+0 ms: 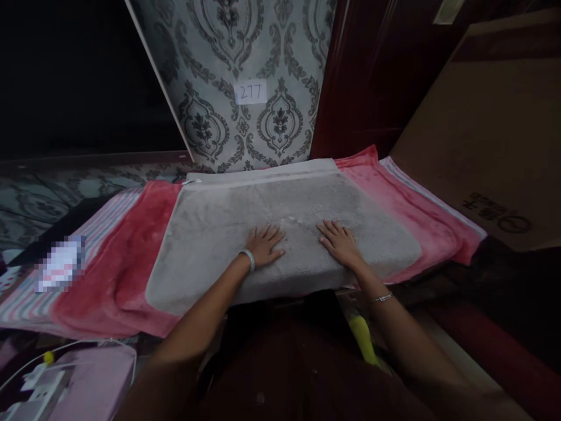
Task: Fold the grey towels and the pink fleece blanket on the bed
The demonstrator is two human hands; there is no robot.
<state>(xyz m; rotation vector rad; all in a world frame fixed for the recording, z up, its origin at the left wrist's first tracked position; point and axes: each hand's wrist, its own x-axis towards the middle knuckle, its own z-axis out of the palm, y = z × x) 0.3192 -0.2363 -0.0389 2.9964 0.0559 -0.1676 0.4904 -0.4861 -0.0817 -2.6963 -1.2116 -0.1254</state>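
A grey plush towel (289, 199) with a pale band along its far edge lies spread over a pink and red blanket (135, 257). My left hand (264, 244) rests flat on the towel left of its middle, fingers spread. To the right, my right hand (339, 241) also presses flat on the grey cloth, its fingers apart. Neither hand holds anything. A small white tag shows at the towel's far left corner. Slight creases run across the fabric between and beyond my hands.
Beneath the blanket is a striped cloth (107, 219). A large cardboard box (495, 134) stands at the right, and a dark screen (83, 82) at the left. Behind, patterned wallpaper carries a paper marked 277 (250, 92). A white power strip (41, 392) sits lower left.
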